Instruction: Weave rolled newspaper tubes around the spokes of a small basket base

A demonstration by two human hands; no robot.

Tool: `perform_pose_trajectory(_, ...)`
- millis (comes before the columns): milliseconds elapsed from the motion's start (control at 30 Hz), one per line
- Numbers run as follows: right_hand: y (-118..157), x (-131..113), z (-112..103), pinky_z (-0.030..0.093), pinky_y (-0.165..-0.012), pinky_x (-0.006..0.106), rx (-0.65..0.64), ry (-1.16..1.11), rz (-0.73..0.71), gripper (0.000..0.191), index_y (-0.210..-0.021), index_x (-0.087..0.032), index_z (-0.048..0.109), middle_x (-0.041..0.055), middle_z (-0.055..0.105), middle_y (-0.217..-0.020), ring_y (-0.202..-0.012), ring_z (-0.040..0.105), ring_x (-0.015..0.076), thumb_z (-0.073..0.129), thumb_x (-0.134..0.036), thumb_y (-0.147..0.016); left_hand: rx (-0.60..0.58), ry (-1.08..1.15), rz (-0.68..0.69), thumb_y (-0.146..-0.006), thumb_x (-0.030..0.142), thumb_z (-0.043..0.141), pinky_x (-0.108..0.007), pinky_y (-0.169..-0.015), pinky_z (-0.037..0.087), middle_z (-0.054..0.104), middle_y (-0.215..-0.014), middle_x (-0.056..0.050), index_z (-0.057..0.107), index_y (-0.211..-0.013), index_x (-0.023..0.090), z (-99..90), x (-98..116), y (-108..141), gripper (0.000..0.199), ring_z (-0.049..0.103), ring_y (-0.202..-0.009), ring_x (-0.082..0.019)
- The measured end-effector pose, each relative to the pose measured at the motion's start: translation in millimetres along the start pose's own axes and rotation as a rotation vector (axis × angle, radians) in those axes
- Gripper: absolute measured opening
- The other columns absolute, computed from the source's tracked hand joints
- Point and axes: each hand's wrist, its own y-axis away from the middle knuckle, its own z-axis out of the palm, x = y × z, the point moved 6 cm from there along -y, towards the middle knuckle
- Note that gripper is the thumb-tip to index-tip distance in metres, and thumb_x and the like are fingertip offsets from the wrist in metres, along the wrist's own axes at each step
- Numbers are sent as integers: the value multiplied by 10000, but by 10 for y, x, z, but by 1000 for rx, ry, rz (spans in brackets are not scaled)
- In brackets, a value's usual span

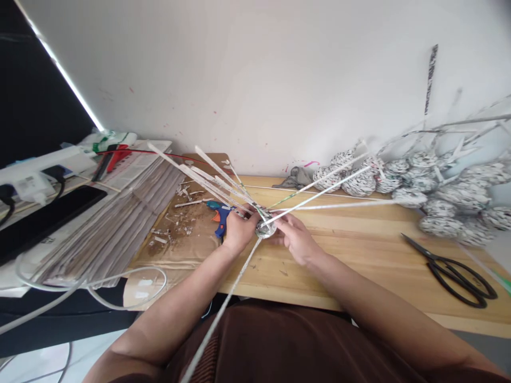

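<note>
Between my two hands is a small round weave of rolled newspaper strips (265, 230), held a little above the wooden table. Long paper strips (229, 186) fan out from it to the back left, others reach right, and one (223, 314) runs toward my body. My left hand (240, 230) is closed on the weave's left side, its fingertips partly hidden by the strips. On the right side, my right hand (294, 236) pinches the weave's edge between thumb and fingers. A blue glue gun (222, 219) lies just left of my left hand.
Several woven paper balls (359, 181) line the back right by the wall. Black scissors (451, 271) lie at the right. Stacked newspapers (131, 213), a black phone (56, 221), a power strip (48, 167) and white cable occupy the left. Paper scraps (175, 215) litter the cardboard.
</note>
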Motion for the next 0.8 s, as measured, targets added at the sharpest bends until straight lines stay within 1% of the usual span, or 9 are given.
perform_pose_trajectory(100,23,54,61,589,-624,320,-93,40,30,374,-960,-215,663,47,711,-950,-752,675,178,722,-520,-752,34,54,0,-728,239,652,-260,-653,517,743,-781,-56,750,-846,145,-20,-40,-30,179,678,-702,-179)
perform_pose_trajectory(200,9,48,41,591,-611,304,-70,77,-21,385,-902,-195,665,45,706,-885,-689,667,155,725,-540,-741,16,53,2,-709,243,674,-280,-692,527,744,-774,-64,751,-796,148,-10,-66,-54,151,689,-740,-198)
perform_pose_trajectory(333,-19,16,29,590,-582,290,-78,128,-62,387,-892,-186,661,48,702,-845,-693,668,161,694,-551,-765,-15,55,16,-679,217,683,-295,-692,531,734,-732,-63,736,-726,141,5,-35,-69,104,678,-699,-198)
perform_pose_trajectory(467,-60,31,-7,594,-583,298,-75,184,-35,333,-919,-187,646,61,710,-876,-721,678,173,660,-499,-805,-64,84,-11,-662,192,684,-262,-616,509,727,-705,-45,731,-731,142,36,-11,-58,97,663,-650,-180)
perform_pose_trajectory(567,-86,36,-84,579,-554,310,-39,365,2,255,-933,-191,650,71,718,-857,-696,683,190,611,-428,-846,-70,-51,-10,-677,188,668,-228,-533,453,693,-615,-17,707,-669,152,44,-34,-49,54,614,-554,-147)
perform_pose_trajectory(633,-75,-68,-142,555,-559,306,31,590,-106,210,-937,-206,674,65,726,-839,-676,679,195,611,-385,-846,-42,-143,22,-695,184,649,-219,-521,429,684,-600,-5,696,-657,161,32,-45,-45,64,596,-534,-134)
perform_pose_trajectory(700,-19,-234,-159,530,-605,305,128,804,-306,177,-934,-230,698,48,728,-809,-666,665,189,623,-359,-838,-8,-183,59,-714,186,636,-223,-543,435,698,-632,-9,698,-678,167,17,-43,-39,74,611,-560,-138)
perform_pose_trajectory(767,56,-351,-132,504,-640,305,190,931,-465,156,-909,-240,710,32,715,-757,-637,642,177,626,-350,-837,15,-205,83,-725,189,630,-237,-582,455,716,-673,-25,701,-690,168,7,-33,-28,81,637,-605,-155)
perform_pose_trajectory(800,83,-375,-112,493,-642,305,199,959,-507,153,-908,-240,711,28,706,-739,-619,629,172,628,-344,-834,20,-220,84,-727,190,629,-245,-595,460,720,-683,-33,699,-687,167,6,-28,-21,84,646,-620,-163)
